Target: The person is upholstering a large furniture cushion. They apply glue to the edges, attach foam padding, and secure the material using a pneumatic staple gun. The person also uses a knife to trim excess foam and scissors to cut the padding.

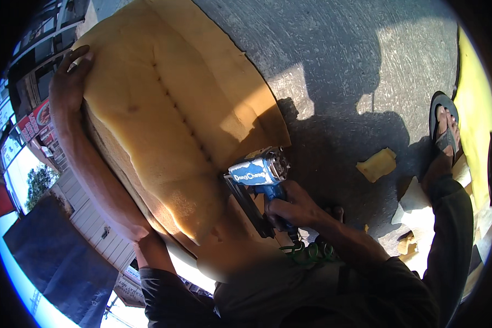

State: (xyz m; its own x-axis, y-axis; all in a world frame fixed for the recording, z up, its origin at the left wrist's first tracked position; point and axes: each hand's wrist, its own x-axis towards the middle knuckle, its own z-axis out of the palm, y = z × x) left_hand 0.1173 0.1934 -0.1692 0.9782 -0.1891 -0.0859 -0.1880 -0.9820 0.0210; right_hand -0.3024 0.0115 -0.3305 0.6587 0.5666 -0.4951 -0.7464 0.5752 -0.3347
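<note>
A large tan-yellow piece of foam padding [147,126] lies before me, with a row of small dark dimples running down its middle. At its far left edge my left hand [74,76] grips the foam, its fingers curled over the rim, and my forearm lies along that side. A blue and silver air-powered staple gun [254,174] is in my right hand [295,205], which is wrapped round its handle. The gun's nose is beside the foam's near part; whether it touches is unclear. From the handle's base runs a green coiled air hose [311,252].
A torn foam scrap [378,165] lies on the grey floor [333,49] to the right. My sandalled foot [447,128] is at the far right, next to a yellow sheet [475,115]. Pale scraps [415,205] lie near my leg. Shopfronts and a dark panel [60,262] stand at the left.
</note>
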